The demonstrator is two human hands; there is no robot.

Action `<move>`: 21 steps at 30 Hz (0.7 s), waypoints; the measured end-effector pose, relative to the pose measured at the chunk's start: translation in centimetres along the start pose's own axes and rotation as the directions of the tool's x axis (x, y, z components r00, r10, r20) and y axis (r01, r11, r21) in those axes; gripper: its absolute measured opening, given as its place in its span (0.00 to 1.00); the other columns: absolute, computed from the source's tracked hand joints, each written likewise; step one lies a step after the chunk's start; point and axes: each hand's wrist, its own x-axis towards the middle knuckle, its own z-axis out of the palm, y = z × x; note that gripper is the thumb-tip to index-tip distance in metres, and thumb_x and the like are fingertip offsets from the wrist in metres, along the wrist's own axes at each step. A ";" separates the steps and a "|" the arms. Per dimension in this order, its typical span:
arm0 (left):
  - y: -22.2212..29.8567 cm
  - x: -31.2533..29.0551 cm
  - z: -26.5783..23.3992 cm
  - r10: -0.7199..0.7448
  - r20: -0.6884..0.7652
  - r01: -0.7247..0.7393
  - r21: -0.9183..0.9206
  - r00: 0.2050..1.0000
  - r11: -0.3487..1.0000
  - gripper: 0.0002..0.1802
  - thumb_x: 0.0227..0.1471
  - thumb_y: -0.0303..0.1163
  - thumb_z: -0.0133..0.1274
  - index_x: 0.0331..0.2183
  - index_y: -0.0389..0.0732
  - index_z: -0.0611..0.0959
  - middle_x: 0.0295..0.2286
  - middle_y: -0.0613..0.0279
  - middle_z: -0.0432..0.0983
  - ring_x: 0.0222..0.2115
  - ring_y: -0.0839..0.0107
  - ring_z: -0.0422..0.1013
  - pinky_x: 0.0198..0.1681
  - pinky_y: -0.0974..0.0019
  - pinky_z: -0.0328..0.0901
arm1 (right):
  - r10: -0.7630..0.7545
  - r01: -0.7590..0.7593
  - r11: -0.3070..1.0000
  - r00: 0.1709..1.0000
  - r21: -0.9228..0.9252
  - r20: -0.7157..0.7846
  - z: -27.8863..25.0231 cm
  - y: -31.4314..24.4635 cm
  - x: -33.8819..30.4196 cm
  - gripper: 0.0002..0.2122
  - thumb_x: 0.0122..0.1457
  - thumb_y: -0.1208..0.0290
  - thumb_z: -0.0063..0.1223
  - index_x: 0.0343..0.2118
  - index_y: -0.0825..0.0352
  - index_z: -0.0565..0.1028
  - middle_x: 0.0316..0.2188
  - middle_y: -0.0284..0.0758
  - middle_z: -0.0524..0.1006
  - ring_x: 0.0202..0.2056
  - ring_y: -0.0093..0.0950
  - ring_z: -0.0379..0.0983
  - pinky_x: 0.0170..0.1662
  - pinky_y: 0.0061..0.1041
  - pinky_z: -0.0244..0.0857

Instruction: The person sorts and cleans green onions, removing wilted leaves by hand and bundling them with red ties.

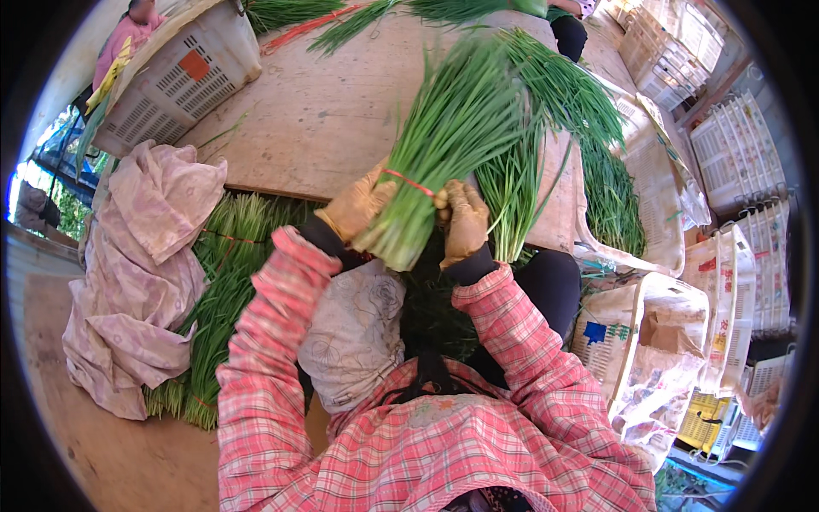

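Note:
A thick bunch of long green garlic chives [461, 119] is held over the front edge of the table, leaves pointing away, pale cut ends toward me. A thin red band [409, 182] crosses it near the stems. My left hand [354, 205], in a yellowish glove, is closed round the left side of the bunch. My right hand [465, 222], gloved alike, has its fingers curled in a pinch at the band's right end, against the bunch. The stem ends look blurred by motion. Loose chives [512, 188] lie on the table just right of my right hand.
The wooden table [316, 111] carries more chives and red strips [311, 30] at the back. A white crate [192, 81] stands back left. Banded bunches [226, 247] lie left, partly under a pink cloth [145, 256]. Crates [648, 333] crowd the right. Other people sit beyond the table.

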 end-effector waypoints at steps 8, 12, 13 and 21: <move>1.6 1.1 3.7 -0.186 -0.391 0.430 0.855 0.902 0.289 0.73 0.23 0.59 0.67 0.58 0.29 0.45 0.56 0.41 0.51 0.55 0.47 0.55 0.55 0.56 0.57 | 0.194 -0.180 0.980 0.960 -0.089 0.201 2.2 -2.1 1.4 0.08 0.58 0.70 0.47 0.28 0.69 0.75 0.25 0.30 0.76 0.24 0.16 0.66 0.29 0.15 0.60; 0.0 0.4 6.5 0.063 -0.559 0.530 0.811 0.827 0.246 0.71 0.25 0.56 0.68 0.58 0.29 0.44 0.56 0.47 0.53 0.53 0.54 0.59 0.52 0.50 0.58 | 0.214 -0.158 0.966 0.934 -0.206 0.285 2.2 -2.9 2.1 0.09 0.55 0.70 0.48 0.24 0.70 0.75 0.20 0.28 0.74 0.21 0.17 0.63 0.26 0.16 0.58; -0.6 0.5 6.5 0.069 -0.577 0.552 0.804 0.814 0.223 0.70 0.26 0.56 0.67 0.58 0.29 0.45 0.55 0.47 0.55 0.51 0.55 0.61 0.50 0.51 0.59 | 0.185 -0.110 0.960 0.939 -0.256 0.291 2.5 -2.7 1.9 0.10 0.55 0.69 0.48 0.24 0.70 0.75 0.19 0.29 0.73 0.21 0.18 0.63 0.26 0.17 0.58; -1.2 1.0 3.3 -0.047 -0.447 0.445 0.862 0.893 0.244 0.62 0.31 0.55 0.63 0.56 0.26 0.52 0.43 0.42 0.69 0.42 0.52 0.69 0.44 0.57 0.65 | -0.088 0.350 0.675 0.912 -0.650 0.400 -5.9 2.4 0.0 0.12 0.56 0.68 0.49 0.23 0.72 0.72 0.17 0.33 0.70 0.19 0.23 0.63 0.24 0.25 0.60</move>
